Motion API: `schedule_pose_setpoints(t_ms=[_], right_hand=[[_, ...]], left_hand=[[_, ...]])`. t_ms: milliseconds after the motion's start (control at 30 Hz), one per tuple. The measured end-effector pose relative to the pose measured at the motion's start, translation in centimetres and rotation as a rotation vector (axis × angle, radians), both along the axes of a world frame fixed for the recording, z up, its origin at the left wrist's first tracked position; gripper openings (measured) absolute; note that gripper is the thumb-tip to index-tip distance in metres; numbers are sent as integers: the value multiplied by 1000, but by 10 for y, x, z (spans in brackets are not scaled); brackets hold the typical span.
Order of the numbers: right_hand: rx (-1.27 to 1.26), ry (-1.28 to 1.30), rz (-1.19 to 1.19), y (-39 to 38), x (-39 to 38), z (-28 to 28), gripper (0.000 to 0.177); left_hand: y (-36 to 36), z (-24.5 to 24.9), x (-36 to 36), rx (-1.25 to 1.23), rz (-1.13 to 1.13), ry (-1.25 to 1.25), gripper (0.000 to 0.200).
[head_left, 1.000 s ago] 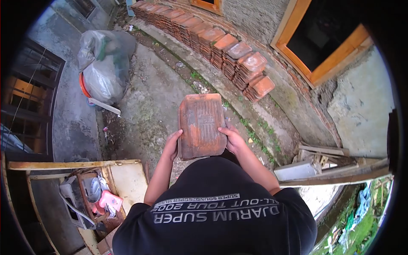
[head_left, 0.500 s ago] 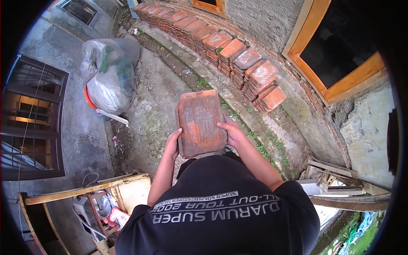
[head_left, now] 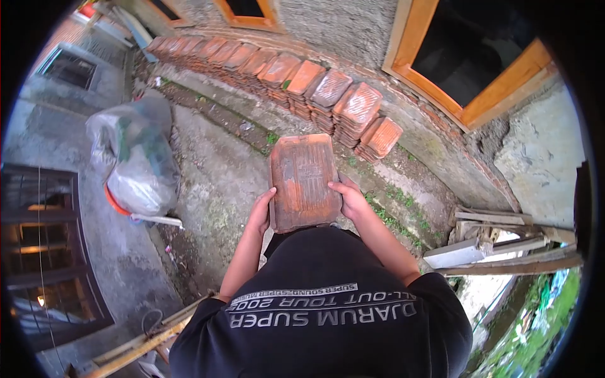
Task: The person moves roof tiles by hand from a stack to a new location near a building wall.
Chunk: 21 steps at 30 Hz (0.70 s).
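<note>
A reddish-brown clay roof tile, dark-stained and ribbed along its middle, is held in front of my body. My left hand grips its left edge, thumb on the top face. On the opposite edge my right hand holds it the same way; the fingers of both hands are mostly hidden beneath. Beyond the tile, a low stack of similar roof tiles ends a long row of stacked tiles against the wall.
A large plastic-wrapped bundle stands on the left by a barred window. An orange-framed window is at the upper right. Wooden planks lie at the right, and a wooden beam is at the lower left.
My view has turned to the right, so the tile row and bundle shift left. Both hands keep their hold on the tile, which now looks straighter.
</note>
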State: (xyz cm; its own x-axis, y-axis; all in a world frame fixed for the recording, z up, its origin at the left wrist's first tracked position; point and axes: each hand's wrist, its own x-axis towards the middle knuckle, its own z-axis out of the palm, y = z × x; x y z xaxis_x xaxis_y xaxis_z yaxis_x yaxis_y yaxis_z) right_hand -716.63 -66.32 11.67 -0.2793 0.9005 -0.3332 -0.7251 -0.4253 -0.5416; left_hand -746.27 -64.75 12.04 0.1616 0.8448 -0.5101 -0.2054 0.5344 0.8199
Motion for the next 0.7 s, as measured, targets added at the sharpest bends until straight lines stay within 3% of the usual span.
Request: schedule_pose_setpoints(t_ms=[367, 700], right_hand=[[2, 47, -449, 94, 31, -18, 74], [-98, 18, -658, 126, 23, -16, 64]], left_hand=[[209, -21, 72, -9, -362, 8, 49], [289, -20, 98, -173, -554, -20, 48]])
